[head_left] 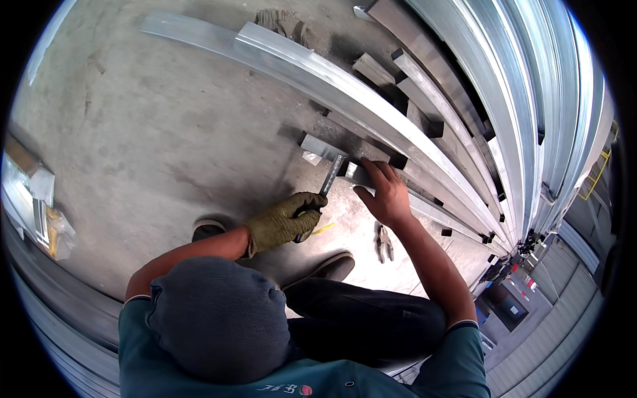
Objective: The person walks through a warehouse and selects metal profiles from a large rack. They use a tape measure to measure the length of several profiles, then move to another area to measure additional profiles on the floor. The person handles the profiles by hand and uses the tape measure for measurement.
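Observation:
My left hand (288, 217), in an olive work glove, is closed around a dark grey rod-like tool (332, 174). The rod's upper end reaches the end of a square metal tube (359, 174). Something yellow (323, 229) shows beside the glove; I cannot tell whether the hand holds it. My right hand (390, 196) is bare and rests on the same tube, its fingers over the far side and the thumb apart on the near side. A second short tube end (320, 146) lies just beyond. Pliers (383, 244) lie on the floor below my right hand.
Long silvery metal profiles (318, 73) run across the floor past the tubes. Stacked profiles (511, 79) stand on the right. A dark cloth or glove (282, 25) lies at the back. Wrapped pieces (50, 219) lie at far left. My shoe (330, 267) is close to the hands.

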The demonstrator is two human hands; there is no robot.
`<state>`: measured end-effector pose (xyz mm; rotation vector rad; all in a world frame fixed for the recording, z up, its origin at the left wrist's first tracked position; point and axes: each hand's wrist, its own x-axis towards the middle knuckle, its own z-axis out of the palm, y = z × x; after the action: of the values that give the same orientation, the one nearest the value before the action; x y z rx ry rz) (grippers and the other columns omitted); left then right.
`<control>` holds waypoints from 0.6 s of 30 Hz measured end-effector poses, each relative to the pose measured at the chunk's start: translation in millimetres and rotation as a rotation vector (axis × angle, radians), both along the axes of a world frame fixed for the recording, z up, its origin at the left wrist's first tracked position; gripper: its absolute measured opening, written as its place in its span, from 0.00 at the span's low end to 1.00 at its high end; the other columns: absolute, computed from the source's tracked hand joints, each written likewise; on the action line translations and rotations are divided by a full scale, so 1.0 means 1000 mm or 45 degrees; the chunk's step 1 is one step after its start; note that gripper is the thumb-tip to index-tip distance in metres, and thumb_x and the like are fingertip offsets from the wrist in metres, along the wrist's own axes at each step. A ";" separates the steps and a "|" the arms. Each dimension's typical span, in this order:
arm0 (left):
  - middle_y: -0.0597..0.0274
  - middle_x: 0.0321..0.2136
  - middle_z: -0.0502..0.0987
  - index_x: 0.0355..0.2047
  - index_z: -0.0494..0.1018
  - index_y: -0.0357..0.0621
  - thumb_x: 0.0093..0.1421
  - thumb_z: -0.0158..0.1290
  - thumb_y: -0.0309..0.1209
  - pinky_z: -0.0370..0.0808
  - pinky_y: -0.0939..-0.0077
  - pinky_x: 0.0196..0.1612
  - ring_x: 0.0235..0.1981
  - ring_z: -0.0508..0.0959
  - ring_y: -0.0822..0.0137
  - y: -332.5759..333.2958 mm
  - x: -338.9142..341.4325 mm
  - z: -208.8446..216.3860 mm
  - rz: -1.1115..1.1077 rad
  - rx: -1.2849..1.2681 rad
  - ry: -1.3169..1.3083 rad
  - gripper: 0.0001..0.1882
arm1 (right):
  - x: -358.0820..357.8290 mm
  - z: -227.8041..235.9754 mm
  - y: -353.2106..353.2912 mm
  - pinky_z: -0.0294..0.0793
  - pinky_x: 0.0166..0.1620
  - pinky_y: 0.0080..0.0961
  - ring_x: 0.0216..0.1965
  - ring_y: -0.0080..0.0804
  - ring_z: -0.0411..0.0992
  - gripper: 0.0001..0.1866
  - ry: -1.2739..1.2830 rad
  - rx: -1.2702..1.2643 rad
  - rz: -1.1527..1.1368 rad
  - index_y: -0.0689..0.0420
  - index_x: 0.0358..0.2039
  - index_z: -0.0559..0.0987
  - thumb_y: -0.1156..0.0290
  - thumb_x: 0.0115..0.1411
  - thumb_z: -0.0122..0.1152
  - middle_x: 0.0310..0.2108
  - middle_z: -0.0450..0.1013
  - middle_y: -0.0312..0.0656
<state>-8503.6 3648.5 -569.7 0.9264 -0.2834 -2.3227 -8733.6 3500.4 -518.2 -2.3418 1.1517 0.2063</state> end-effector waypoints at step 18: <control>0.64 0.48 0.73 0.58 0.67 0.42 0.65 0.59 0.34 0.71 0.74 0.59 0.53 0.72 0.72 -0.005 -0.015 0.017 -0.059 -0.027 -0.052 0.24 | 0.010 -0.010 0.001 0.76 0.48 0.40 0.49 0.50 0.73 0.26 0.028 -0.046 0.023 0.56 0.51 0.76 0.64 0.52 0.70 0.49 0.73 0.46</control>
<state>-8518.7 3643.5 -552.8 0.9675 -0.3494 -2.3403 -8723.5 3501.7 -528.0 -2.3876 1.1543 0.2204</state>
